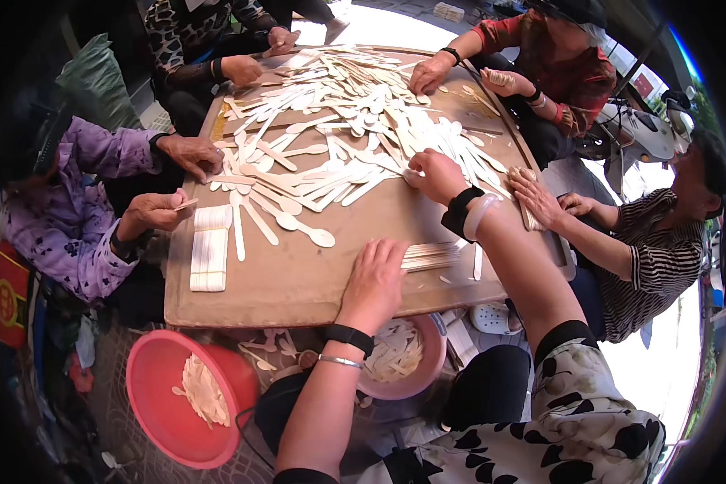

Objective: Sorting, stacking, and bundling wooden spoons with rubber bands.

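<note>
A large heap of flat wooden spoons (363, 105) spreads over the brown tabletop (298, 278). Near its front edge, my left hand (375, 278) is closed round the left end of a neat stack of wooden spoons (429, 256), whose other end sticks out to the right. My right hand (439, 176) reaches across to the near side of the heap, fingers curled and pressed together among the spoons. What those fingertips hold is hidden. A loose spoon (477, 262) lies just right of the stack.
Another stack (211, 248) lies at the table's left. Below the front edge are a red basin (149, 387) and a pink basin (436, 355), both holding spoons. Co-workers' hands (157, 211) (194, 156) (242, 70) (431, 73) (536, 198) work around the table. A scooter (637, 133) stands behind.
</note>
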`<state>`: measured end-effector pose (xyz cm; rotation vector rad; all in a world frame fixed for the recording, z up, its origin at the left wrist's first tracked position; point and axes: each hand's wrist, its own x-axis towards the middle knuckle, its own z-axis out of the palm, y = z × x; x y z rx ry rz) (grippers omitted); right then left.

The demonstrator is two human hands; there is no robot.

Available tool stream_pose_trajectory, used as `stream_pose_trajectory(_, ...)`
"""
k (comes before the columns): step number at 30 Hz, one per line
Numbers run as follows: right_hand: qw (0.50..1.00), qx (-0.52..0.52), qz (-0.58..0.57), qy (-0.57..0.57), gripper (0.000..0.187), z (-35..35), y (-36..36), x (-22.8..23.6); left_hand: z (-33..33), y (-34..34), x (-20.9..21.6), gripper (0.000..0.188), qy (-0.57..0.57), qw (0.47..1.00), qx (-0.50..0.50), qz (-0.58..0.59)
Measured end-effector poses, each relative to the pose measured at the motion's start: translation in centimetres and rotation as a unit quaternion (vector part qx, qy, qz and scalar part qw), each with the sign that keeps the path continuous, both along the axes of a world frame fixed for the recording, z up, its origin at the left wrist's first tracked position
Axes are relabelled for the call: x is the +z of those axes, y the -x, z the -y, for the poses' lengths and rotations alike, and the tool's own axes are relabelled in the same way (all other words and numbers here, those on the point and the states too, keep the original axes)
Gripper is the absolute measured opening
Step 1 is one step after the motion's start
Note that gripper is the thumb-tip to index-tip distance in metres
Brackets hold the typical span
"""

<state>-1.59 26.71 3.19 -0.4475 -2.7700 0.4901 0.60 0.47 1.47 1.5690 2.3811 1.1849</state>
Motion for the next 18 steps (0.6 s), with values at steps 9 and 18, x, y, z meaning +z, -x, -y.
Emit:
stream_pose_trajectory(9, 0.980, -0.005, 0.100, -0.171, 0.019, 0.2, 1.8, -0.5, 0.1, -0.1, 0.0, 0.044, -0.006, 1.000, -0.003, 0.005)
stream_pose_trajectory(18, 0.959, -0.015, 0.120, 0.258, 0.022, 0.0, -4.3, 2.0, 0.2, -0.1, -0.1, 0.043, 0.018, 1.000, 0.013, 0.008)
